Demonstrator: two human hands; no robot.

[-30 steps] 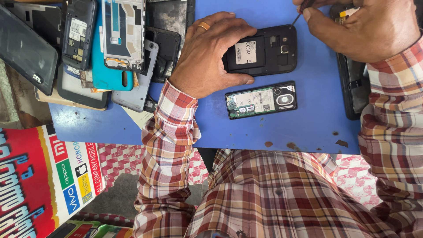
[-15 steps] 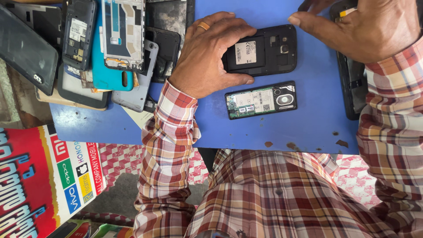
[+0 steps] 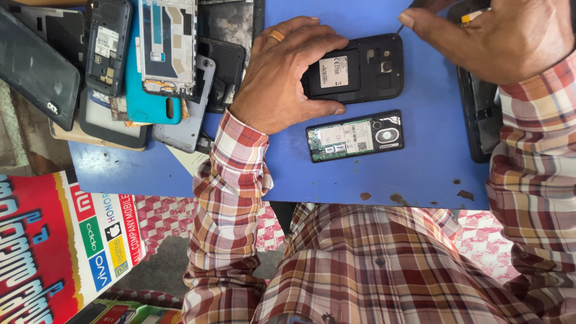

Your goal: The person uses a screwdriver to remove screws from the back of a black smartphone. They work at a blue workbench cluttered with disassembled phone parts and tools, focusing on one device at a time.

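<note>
Blue counter (image 3: 420, 180) fills the view, its left end heaped with phone frames and back covers (image 3: 144, 72). My left hand (image 3: 282, 78) clamps the open black phone (image 3: 360, 75) near the far edge, thumb along its near side, fingers arched over the far side, wrist bent in from the near-left. My right hand (image 3: 498, 36) hovers at the far right corner, fingers pinched narrow on a thin tool (image 3: 403, 25) whose tip sits just off the phone's far right corner. I judge I am opening up this phone, and the next move calls for a steady tip set into a screw or seam. A second phone with its circuit board bared (image 3: 354, 136) lies just nearer me.
</note>
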